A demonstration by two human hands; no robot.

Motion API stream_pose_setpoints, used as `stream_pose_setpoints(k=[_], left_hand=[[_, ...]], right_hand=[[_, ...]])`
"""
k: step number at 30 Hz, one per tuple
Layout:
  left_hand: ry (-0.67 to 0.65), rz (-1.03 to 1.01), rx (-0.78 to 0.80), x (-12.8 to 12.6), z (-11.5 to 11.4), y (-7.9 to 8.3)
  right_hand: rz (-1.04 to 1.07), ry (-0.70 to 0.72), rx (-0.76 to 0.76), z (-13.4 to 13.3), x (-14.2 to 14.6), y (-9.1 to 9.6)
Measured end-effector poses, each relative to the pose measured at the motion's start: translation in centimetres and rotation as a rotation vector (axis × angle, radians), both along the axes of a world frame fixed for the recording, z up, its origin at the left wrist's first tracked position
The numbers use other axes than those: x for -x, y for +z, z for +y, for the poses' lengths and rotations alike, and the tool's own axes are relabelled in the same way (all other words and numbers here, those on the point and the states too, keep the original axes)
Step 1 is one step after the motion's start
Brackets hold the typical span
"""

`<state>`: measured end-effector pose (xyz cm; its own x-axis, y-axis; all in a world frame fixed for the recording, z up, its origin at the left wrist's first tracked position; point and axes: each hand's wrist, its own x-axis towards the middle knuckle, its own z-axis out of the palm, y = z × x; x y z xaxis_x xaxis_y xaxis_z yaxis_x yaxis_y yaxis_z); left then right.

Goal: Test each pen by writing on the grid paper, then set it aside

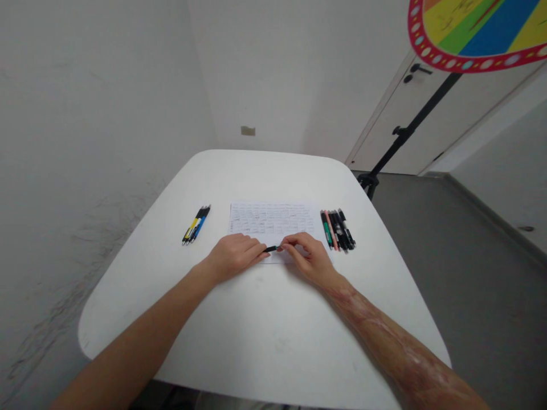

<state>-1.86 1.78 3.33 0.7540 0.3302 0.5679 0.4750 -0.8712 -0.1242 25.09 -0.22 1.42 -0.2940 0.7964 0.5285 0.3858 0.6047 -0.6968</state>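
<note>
White table [265,324] before pale walls; a coloured wheel [482,34] on a black stand [395,145] at upper right; a written sheet [269,219] lies mid-table, its lower part partly covered by the hands; left pen group [196,225] and right pen group [337,230] flank it; a black pen [270,249] lies crosswise between the fingertips, above the sheet's lower part; left hand [237,255] palm-down, fingers closed around one end; right hand [310,259] arched, thumb and forefinger pinching the other; both forearms converge from the near edge.
</note>
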Motion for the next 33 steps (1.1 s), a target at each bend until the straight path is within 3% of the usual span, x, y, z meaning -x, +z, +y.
stream_pose_setpoints(k=[5,19,24,33], left_hand=[[0.006,-0.023,0.017,-0.2,0.0,0.0],[-0.042,-0.097,0.254,0.6,0.4,-0.8],[0.036,-0.103,0.186,0.6,0.6,-1.1],[0.034,-0.099,0.106,0.4,0.4,-0.9]], right_hand=[[0.028,0.005,0.008,-0.1,0.1,0.2],[-0.001,-0.008,0.031,0.0,-0.1,0.3],[0.007,-0.008,0.034,0.0,-0.1,0.2],[-0.074,-0.082,-0.077,0.1,-0.1,0.2]])
